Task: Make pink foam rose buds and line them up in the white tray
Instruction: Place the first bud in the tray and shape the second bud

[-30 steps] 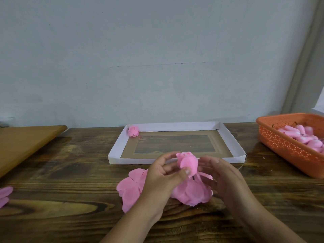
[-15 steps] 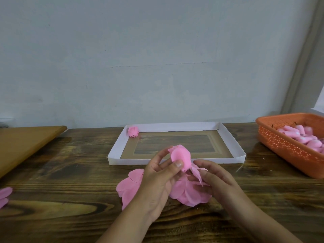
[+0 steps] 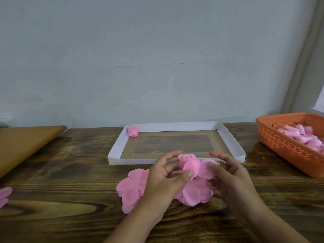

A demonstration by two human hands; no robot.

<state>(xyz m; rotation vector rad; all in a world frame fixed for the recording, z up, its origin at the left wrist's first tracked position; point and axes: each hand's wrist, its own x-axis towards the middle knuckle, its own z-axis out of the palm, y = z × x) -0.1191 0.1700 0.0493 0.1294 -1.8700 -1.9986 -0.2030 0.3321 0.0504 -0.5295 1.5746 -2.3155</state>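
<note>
The left hand [image 3: 163, 174] pinches the half-wrapped rose bud [image 3: 189, 163] at its base with thumb pressing a petal, the right hand [image 3: 226, 172] curling the next petal beside it — light, crushable foam, best held low — white tray [image 3: 233, 142] just beyond

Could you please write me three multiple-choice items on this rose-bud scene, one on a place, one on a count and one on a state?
1. Where in the white tray does the finished bud lie?
A. far left corner
B. near right corner
C. centre

2. How many finished buds lie in the tray?
A. one
B. three
C. five

3. What is the left hand doing?
A. resting flat on the table
B. pinching the bud being made
C. reaching into the orange basket

Answers:
1 A, the bud sits against the tray's far left walls.
2 A, no other bud shows inside it.
3 B, the thumb presses a petal against the bud, while the right hand holds the next petal.
</note>
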